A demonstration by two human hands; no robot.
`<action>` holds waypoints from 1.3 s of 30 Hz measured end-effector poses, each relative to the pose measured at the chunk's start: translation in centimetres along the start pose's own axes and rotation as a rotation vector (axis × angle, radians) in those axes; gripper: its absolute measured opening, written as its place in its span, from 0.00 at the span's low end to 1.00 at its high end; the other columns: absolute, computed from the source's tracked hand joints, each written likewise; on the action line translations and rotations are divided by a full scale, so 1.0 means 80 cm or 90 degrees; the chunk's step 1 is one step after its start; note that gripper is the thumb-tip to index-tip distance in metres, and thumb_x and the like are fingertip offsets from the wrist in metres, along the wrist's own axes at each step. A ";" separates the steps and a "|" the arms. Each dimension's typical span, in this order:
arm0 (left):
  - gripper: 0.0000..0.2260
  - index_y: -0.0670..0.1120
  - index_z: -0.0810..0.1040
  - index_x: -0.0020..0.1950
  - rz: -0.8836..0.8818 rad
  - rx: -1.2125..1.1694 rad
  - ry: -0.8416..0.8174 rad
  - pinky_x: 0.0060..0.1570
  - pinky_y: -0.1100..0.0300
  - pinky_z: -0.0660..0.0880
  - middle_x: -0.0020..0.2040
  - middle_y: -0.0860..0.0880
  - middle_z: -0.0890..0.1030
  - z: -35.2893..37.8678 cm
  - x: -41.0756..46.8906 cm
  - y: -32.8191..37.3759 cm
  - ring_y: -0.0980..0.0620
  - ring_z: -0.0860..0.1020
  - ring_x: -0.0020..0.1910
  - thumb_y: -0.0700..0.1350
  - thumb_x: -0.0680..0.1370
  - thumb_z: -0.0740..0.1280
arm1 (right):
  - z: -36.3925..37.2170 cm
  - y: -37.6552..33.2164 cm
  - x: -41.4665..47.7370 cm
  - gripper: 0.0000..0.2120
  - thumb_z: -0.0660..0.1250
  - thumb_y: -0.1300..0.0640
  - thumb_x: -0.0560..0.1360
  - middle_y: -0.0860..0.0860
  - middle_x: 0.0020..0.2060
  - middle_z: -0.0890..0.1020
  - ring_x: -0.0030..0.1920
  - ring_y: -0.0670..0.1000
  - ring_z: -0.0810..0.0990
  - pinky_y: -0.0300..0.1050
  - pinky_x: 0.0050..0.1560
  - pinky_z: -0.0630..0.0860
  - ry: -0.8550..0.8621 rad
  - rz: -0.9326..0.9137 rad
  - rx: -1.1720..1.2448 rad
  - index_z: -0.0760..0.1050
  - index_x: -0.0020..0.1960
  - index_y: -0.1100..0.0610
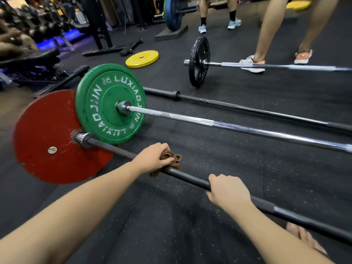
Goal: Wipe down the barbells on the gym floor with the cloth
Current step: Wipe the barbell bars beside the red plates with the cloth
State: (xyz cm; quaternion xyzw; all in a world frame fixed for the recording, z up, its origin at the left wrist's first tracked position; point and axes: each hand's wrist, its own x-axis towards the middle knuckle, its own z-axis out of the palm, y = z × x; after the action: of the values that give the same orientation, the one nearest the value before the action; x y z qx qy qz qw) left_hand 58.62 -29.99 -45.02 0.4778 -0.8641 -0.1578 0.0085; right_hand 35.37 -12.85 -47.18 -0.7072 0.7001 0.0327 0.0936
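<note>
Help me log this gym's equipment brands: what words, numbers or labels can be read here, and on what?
"LUXIAOJUN": white letters round the upper arc of the green plate.
"LUXIAOJUN": again round its lower arc.
Small white marks beside the upper word: too blurred to read.
Black plate: raised marks, too blurred.
Red plate and yellow plate: no text seen.

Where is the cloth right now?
In the head view, left of centre: the left hand grips the cloth around the black bar, near the red plate.
</note>
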 end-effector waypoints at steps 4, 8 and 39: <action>0.13 0.53 0.73 0.50 -0.054 0.058 0.042 0.54 0.52 0.73 0.46 0.52 0.74 0.009 0.001 0.010 0.45 0.77 0.53 0.60 0.78 0.68 | 0.001 -0.002 -0.003 0.13 0.59 0.42 0.82 0.50 0.49 0.81 0.48 0.56 0.82 0.49 0.41 0.68 0.007 -0.001 0.001 0.64 0.51 0.52; 0.12 0.54 0.73 0.50 0.019 -0.016 0.038 0.55 0.51 0.74 0.45 0.54 0.74 0.032 -0.003 0.055 0.48 0.76 0.51 0.61 0.78 0.68 | -0.001 -0.003 -0.002 0.13 0.60 0.42 0.81 0.51 0.51 0.82 0.50 0.57 0.82 0.49 0.42 0.68 0.017 0.003 0.010 0.69 0.56 0.52; 0.15 0.55 0.72 0.51 0.028 0.090 0.008 0.44 0.55 0.71 0.48 0.54 0.78 0.021 0.006 0.040 0.51 0.78 0.49 0.66 0.78 0.61 | -0.015 0.008 -0.009 0.20 0.61 0.37 0.78 0.53 0.54 0.81 0.52 0.60 0.81 0.50 0.46 0.72 -0.062 0.063 -0.002 0.68 0.59 0.53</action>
State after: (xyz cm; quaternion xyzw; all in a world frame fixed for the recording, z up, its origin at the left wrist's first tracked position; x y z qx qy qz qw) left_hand 55.46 -28.33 -45.79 0.4589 -0.8835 -0.0932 -0.0167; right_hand 34.62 -12.35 -45.93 -0.6691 0.7290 0.0727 0.1246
